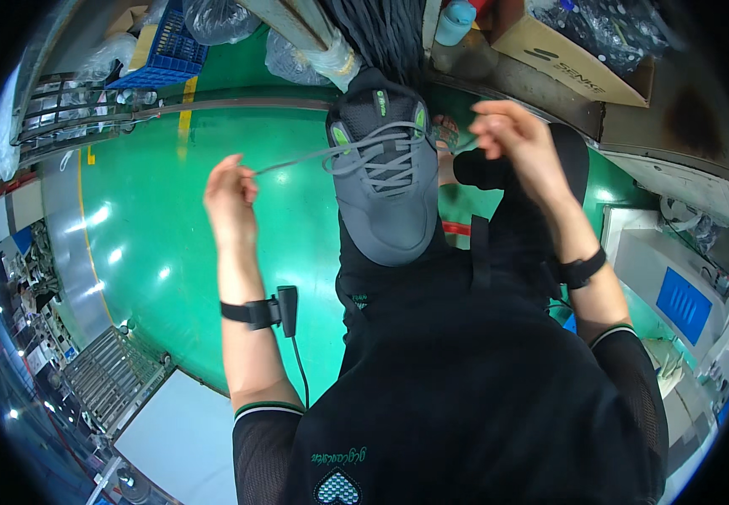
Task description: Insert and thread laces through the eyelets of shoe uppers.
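Observation:
A grey sneaker [388, 220] with a black collar and green accents rests on my black-clad leg, its toe toward me. Its grey shoelace [297, 159] crisscrosses the tongue, with a loose loop over the top. Left of the shoe, my left hand [231, 202] pinches one lace end, drawn out in a nearly straight line. On the right, my right hand [516, 143] is raised with thumb and fingers pinched together. A short thin strand, apparently the other lace end, shows at those fingertips; its run back to the shoe is hard to make out.
A bundle of dark laces [377, 34] hangs beyond the shoe, beside a wrapped post [331, 63]. An open cardboard box [550, 59] and a light-blue bottle [455, 23] stand at the far right. A blue crate [162, 46] is at the far left, above the green floor [154, 210].

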Tool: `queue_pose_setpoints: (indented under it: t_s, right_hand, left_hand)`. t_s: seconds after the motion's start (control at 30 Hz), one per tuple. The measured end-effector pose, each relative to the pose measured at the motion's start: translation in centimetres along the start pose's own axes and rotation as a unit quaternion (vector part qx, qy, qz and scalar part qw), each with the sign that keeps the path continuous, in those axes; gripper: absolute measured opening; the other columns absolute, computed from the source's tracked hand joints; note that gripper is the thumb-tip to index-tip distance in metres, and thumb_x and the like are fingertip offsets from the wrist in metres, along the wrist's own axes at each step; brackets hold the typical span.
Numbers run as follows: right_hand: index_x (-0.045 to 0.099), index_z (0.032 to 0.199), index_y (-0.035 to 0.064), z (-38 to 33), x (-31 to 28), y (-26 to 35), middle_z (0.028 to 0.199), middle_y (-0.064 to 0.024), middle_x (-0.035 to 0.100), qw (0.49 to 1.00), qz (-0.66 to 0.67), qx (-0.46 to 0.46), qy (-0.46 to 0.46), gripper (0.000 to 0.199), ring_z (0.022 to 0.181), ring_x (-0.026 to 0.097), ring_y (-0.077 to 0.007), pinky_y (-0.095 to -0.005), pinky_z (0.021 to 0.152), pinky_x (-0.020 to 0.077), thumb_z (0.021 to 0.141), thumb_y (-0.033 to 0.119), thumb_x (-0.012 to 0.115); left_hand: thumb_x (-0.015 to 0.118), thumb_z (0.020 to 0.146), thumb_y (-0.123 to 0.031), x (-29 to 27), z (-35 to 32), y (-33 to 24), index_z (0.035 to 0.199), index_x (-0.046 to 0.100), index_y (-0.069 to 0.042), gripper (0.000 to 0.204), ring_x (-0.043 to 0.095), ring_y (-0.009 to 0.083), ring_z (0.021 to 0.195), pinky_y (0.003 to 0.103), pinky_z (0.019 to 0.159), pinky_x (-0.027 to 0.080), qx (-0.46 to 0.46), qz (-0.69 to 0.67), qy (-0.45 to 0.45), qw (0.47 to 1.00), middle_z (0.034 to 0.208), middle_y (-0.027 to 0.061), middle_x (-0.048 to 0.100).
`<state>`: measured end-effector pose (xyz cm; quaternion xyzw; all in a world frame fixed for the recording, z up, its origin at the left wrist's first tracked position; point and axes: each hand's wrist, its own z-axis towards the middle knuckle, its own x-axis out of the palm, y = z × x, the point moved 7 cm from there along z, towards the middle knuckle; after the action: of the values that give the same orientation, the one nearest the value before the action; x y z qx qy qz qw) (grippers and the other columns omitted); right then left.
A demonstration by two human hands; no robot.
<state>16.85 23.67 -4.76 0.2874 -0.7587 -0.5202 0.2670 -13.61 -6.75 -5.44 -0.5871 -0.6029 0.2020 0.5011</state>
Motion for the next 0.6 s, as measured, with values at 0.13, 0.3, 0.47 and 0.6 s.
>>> queue_pose_setpoints:
  t_s: [0.13,0.3,0.47,0.6]
  right_hand:
    - [0.06,0.104,-0.0022,2.7,4.0,1.3,0.075,-0.0045,0.067,0.997,-0.071,-0.035,-0.002,0.015,0.057,0.056,-0.0067,-0.0229,0.05,0.0448,0.091,0.005,0.058]
    - [0.064,0.089,0.0008,2.5,5.6,0.4,0.071,-0.0033,0.066,0.988,-0.147,0.009,0.037,0.007,0.057,0.056,-0.007,-0.0237,0.051,0.0433,0.09,0.007,0.061]
    - [0.066,0.088,0.0007,2.3,6.2,1.9,0.07,-0.0081,0.067,0.959,-0.276,-0.021,0.061,0.009,0.065,0.063,-0.0143,-0.0307,0.061,0.0477,0.085,0.008,0.061]
    - [0.066,0.082,-0.001,3.3,7.6,3.6,0.074,-0.0183,0.066,0.887,-0.442,-0.102,0.086,0.011,0.073,0.066,-0.0338,-0.0407,0.065,0.0499,0.08,0.009,0.06]
  left_hand:
    - [0.063,0.091,-0.013,9.9,-3.5,1.2,0.09,0.066,-0.005,0.009,0.056,0.0138,0.08,0.027,0.068,0.045,0.256,0.553,0.094,0.788,0.079,0.0036,0.062]
    - [0.066,0.088,-0.011,12.9,-4.4,3.4,0.089,0.065,-0.004,0.007,0.055,0.0148,0.084,0.027,0.072,0.043,0.262,0.444,0.151,0.844,0.089,0.0055,0.059]
    - [0.065,0.091,-0.009,12.0,-4.8,4.8,0.086,0.062,-0.003,0.009,0.038,0.0018,0.062,0.019,0.054,0.03,0.17,0.41,0.133,0.886,0.076,-0.0058,0.05]
    - [0.067,0.09,-0.012,11.9,-4.9,4.3,0.085,0.066,-0.003,0.011,0.025,-0.0016,0.052,0.019,0.047,0.018,0.143,0.402,0.098,0.899,0.058,-0.0137,0.037]
